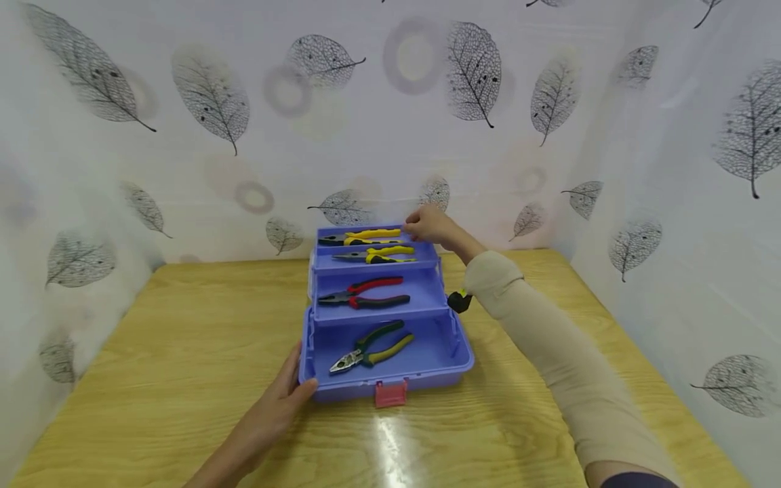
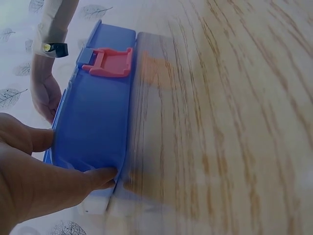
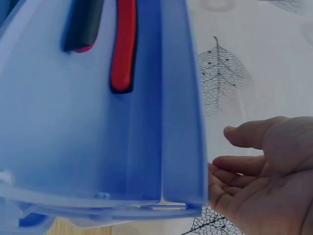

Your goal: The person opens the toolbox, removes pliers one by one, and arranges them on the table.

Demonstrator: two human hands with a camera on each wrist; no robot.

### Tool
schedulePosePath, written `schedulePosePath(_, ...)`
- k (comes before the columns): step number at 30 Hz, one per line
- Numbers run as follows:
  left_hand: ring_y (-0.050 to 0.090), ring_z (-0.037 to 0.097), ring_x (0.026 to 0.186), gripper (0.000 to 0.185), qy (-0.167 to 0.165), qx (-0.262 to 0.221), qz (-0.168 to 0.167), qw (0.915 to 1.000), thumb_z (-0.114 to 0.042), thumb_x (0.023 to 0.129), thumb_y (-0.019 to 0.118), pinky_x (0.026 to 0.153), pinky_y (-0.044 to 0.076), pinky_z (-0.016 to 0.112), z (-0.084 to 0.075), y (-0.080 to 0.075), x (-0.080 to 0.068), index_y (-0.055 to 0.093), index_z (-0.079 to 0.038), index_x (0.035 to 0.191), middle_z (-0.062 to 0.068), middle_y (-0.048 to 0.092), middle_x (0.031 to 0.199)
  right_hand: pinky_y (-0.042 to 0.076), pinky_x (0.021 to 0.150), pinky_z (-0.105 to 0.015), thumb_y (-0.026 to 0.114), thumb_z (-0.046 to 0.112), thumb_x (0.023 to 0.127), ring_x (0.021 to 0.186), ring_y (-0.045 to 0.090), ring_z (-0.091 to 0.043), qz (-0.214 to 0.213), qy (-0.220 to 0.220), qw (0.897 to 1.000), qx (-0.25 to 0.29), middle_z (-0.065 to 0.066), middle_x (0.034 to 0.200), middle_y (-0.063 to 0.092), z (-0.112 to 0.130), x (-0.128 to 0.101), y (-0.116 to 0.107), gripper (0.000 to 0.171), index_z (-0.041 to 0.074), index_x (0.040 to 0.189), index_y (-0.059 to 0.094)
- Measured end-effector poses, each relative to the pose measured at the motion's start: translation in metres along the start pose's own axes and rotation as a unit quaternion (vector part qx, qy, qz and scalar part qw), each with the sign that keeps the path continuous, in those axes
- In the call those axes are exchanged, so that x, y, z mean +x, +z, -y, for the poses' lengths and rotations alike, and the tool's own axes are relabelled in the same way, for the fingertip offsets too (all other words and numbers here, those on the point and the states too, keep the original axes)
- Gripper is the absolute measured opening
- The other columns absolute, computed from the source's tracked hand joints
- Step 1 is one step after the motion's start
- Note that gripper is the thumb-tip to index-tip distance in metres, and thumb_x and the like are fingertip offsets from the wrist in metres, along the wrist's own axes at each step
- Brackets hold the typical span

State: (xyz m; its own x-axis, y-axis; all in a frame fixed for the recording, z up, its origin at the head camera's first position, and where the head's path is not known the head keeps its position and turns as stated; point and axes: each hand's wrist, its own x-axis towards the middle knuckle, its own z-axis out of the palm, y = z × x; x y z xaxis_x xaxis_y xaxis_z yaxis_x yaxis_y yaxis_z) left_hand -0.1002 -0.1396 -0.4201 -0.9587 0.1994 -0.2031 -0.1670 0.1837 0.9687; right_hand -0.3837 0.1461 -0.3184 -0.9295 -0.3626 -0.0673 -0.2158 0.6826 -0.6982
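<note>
A blue plastic toolbox (image 1: pixel 439 352) stands open on the table, its trays stepped back in tiers. Two yellow-handled pliers (image 1: pixel 366 236) lie in the top trays, red-and-black pliers (image 1: pixel 366 293) in the middle one, and green-and-yellow pliers (image 1: pixel 372 349) in the bottom. My left hand (image 1: pixel 302 376) holds the box's front left corner; in the left wrist view the thumb and a finger of that hand (image 2: pixel 73 156) clasp the blue wall (image 2: pixel 98 112). My right hand (image 1: pixel 421 227) is at the right end of the top tray. The right wrist view shows it (image 3: pixel 234 161) loosely curled beside the tray's edge (image 3: pixel 181 122), holding nothing.
The wooden table (image 1: pixel 183 339) is walled on three sides by a white leaf-patterned curtain (image 1: pixel 213 102). A red latch (image 1: pixel 390 393) hangs at the box's front, also seen as a red latch (image 2: pixel 110 62) in the left wrist view. The beige sleeve (image 1: pixel 549 339) crosses the right side.
</note>
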Motion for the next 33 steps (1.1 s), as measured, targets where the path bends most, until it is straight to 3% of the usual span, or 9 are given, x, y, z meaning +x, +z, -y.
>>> schedulePosePath(3, -0.002, 0.04, 0.156, 0.075, 0.001, 0.003, 0.001, 1.0, -0.013, 0.111, 0.046, 0.124, 0.004, 0.056, 0.0, -0.002, -0.001, -0.004, -0.013, 0.167, 0.02, -0.003, 0.171, 0.034, 0.053, -0.023, 0.063, 0.011, 0.1, 0.054, 0.04, -0.01, 0.001, -0.022, 0.998, -0.056, -0.001, 0.061, 0.051, 0.003, 0.006, 0.007, 0.027, -0.002, 0.076, 0.067)
schedulePosePath(5, -0.002, 0.04, 0.156, 0.075, 0.0, 0.007, 0.002, 1.0, -0.013, 0.111, 0.046, 0.124, 0.005, 0.056, 0.0, -0.003, -0.002, -0.004, -0.014, 0.167, 0.019, -0.003, 0.171, 0.026, 0.051, -0.024, 0.064, 0.011, 0.098, 0.05, 0.029, -0.009, 0.006, -0.032, 0.995, -0.092, 0.004, 0.053, 0.039, 0.007, 0.008, 0.011, 0.036, 0.005, 0.064, 0.057)
schedulePosePath(10, -0.001, 0.04, 0.156, 0.075, 0.001, 0.01, 0.006, 0.9999, -0.014, 0.111, 0.046, 0.124, 0.005, 0.056, 0.001, -0.004, -0.002, -0.004, -0.014, 0.167, 0.019, -0.002, 0.171, 0.021, 0.046, -0.022, 0.068, 0.014, 0.094, 0.046, 0.023, -0.007, 0.014, -0.017, 0.991, -0.134, 0.006, 0.05, 0.029, 0.018, 0.011, 0.019, 0.049, 0.015, 0.053, 0.041)
schedulePosePath(15, -0.001, 0.04, 0.155, 0.076, -0.002, 0.01, 0.007, 0.9999, -0.015, 0.111, 0.047, 0.124, 0.007, 0.056, 0.002, -0.004, -0.002, -0.005, -0.015, 0.167, 0.02, -0.002, 0.171, 0.024, 0.046, -0.022, 0.07, 0.011, 0.092, 0.046, 0.024, -0.008, -0.006, 0.044, 0.997, -0.066, 0.006, 0.051, 0.029, 0.024, 0.012, 0.023, 0.051, 0.015, 0.05, 0.042)
schedulePosePath(18, 0.0, 0.04, 0.155, 0.076, -0.003, 0.005, 0.008, 1.0, -0.015, 0.111, 0.047, 0.123, 0.008, 0.056, 0.002, -0.003, -0.001, -0.004, -0.015, 0.167, 0.021, -0.002, 0.171, 0.034, 0.052, -0.023, 0.073, 0.01, 0.093, 0.052, 0.036, -0.01, -0.016, 0.076, 0.997, 0.01, 0.004, 0.056, 0.041, 0.023, 0.01, 0.022, 0.032, 0.006, 0.062, 0.064)
schedulePosePath(21, -0.001, 0.039, 0.156, 0.076, -0.003, 0.003, 0.008, 1.0, -0.014, 0.111, 0.047, 0.123, 0.008, 0.055, 0.002, -0.003, -0.001, -0.004, -0.015, 0.167, 0.02, -0.002, 0.171, 0.043, 0.061, -0.023, 0.076, 0.011, 0.092, 0.062, 0.049, -0.011, -0.019, 0.087, 0.994, 0.058, 0.002, 0.069, 0.058, 0.02, 0.008, 0.019, 0.013, -0.002, 0.092, 0.079)
schedulePosePath(25, -0.001, 0.04, 0.155, 0.076, -0.008, 0.009, 0.009, 0.9999, -0.015, 0.111, 0.047, 0.123, 0.008, 0.056, 0.001, -0.002, 0.001, -0.005, -0.015, 0.167, 0.02, -0.003, 0.171, 0.048, 0.067, -0.025, 0.083, 0.017, 0.089, 0.073, 0.058, -0.015, -0.008, 0.09, 0.993, 0.074, -0.004, 0.085, 0.068, 0.017, 0.009, 0.016, 0.029, -0.007, 0.106, 0.078)
schedulePosePath(28, -0.001, 0.04, 0.155, 0.077, -0.009, 0.01, 0.011, 0.9998, -0.015, 0.111, 0.047, 0.123, 0.008, 0.056, 0.001, -0.002, 0.001, -0.006, -0.015, 0.167, 0.02, -0.004, 0.171, 0.055, 0.083, -0.03, 0.088, 0.021, 0.084, 0.095, 0.067, -0.023, 0.008, 0.095, 0.993, 0.063, -0.011, 0.11, 0.073, 0.016, 0.01, 0.015, 0.043, -0.006, 0.116, 0.075)
schedulePosePath(33, -0.001, 0.04, 0.155, 0.077, -0.01, 0.012, 0.011, 0.9998, -0.017, 0.111, 0.047, 0.123, 0.009, 0.056, 0.001, -0.002, 0.002, -0.006, -0.015, 0.167, 0.02, -0.004, 0.171, 0.048, 0.109, -0.043, 0.09, 0.024, 0.083, 0.133, 0.055, -0.033, 0.031, 0.09, 0.995, 0.031, -0.016, 0.147, 0.058, 0.015, 0.011, 0.014, 0.068, -0.003, 0.139, 0.062)
